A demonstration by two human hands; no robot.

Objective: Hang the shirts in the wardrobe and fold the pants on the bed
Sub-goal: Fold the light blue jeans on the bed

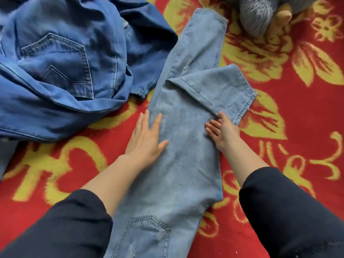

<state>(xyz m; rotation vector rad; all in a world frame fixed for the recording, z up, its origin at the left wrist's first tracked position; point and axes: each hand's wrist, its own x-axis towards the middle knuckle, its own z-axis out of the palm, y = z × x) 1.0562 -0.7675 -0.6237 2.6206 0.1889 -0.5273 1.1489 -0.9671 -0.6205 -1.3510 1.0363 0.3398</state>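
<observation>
Light jeans (178, 149) are laid flat lengthwise on the red-and-yellow bed (297, 127), back pocket up, one leg folded back to the right. Darker jeans (61, 67) are heaped crumpled just beside, at left.

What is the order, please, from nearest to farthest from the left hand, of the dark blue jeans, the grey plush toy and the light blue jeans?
1. Light blue jeans: directly under the left hand, touching it.
2. Dark blue jeans: heaped to its upper left.
3. Grey plush toy: far off, top right.

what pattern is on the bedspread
Red with yellow flowers and leaves on the bedspread, head view.
</observation>
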